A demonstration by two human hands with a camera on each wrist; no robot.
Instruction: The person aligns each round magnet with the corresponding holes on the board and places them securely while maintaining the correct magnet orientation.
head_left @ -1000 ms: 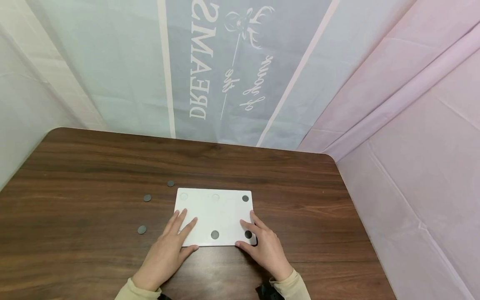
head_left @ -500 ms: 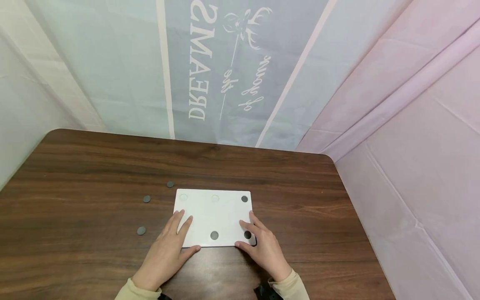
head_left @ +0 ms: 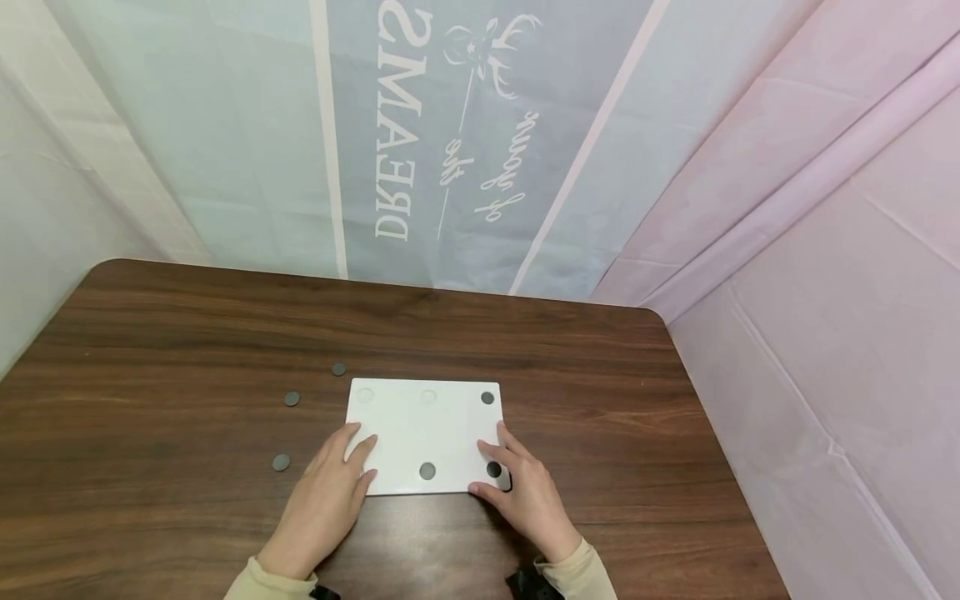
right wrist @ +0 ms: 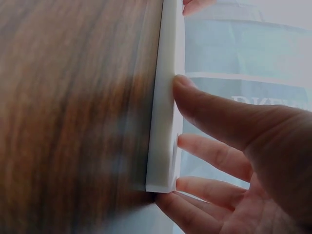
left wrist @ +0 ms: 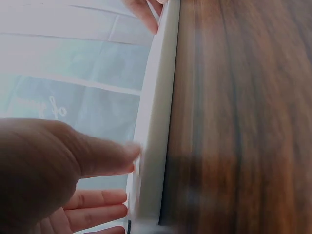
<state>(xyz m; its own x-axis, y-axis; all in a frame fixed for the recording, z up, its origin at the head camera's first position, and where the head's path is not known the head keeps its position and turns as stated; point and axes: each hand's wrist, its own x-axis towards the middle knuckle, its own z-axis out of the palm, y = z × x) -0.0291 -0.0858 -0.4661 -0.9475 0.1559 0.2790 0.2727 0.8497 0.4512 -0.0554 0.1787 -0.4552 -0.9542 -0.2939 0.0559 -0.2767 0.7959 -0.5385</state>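
Note:
A flat white board (head_left: 408, 429) with round recesses lies on the table. Dark grey discs sit in its back right recess (head_left: 487, 398), front middle (head_left: 427, 471) and front right. Two back recesses hold no disc; the front left area is hidden under my left hand (head_left: 322, 496). That hand's fingers rest over the board's left side, thumb near the front left corner. My right hand (head_left: 528, 492) spans the front right corner, its thumb touching the front edge and fingers resting on the right side. In both wrist views the board's thick pale edge (left wrist: 161, 112) shows.
Several dark discs are around; three lie loose left of the board, a back one (head_left: 339, 369), a middle one (head_left: 292, 399) and a front one (head_left: 281, 462). Brown wooden table (head_left: 600, 400) surrounds the board. Printed curtains (head_left: 465, 167) hang behind and at the sides.
My left hand has drawn back to the left, its thumb moving from the front edge towards the left corner and its fingers closer together. My right hand and the board look still.

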